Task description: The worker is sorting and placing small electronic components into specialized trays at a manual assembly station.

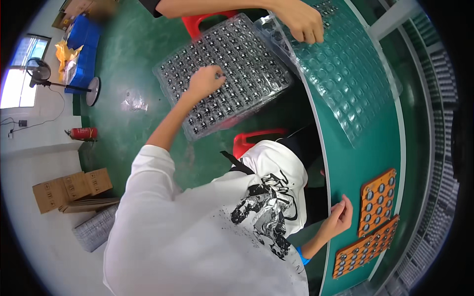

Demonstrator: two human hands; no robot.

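White shirt cloth (192, 241) with a black print fills the space nearest the camera, from the middle down to 6 o'clock.

At 11 o'clock the person's left hand (206, 83) is over a clear plastic tray (276, 89) filled with rows of small black parts (212, 120). Its fingers curl in toward the thumb; whether a part is pinched between them I cannot tell. That tray spreads around 12 o'clock, tilted in view, with a red stool (247, 143) just below it.

Toward 4 o'clock the right hand (338, 219) is released, fingers loosely bent and holding nothing visible, at the near edge of a green table (355, 158). A blue band (303, 255) circles its wrist. Beside it, further toward the rim, two orange boards (363, 217) carry rows of round greyish pieces.

At 1 o'clock a co-worker's hand (302, 23) reaches in from the top, fingers bent down over a clear moulded sheet (345, 93) that lies on the table at 2 o'clock.

Farther out, a fan (38, 69) and blue bins (84, 37) stand toward 10 o'clock, a red fire extinguisher (83, 133) at 9, and cardboard boxes (75, 186) between 8 and 9.
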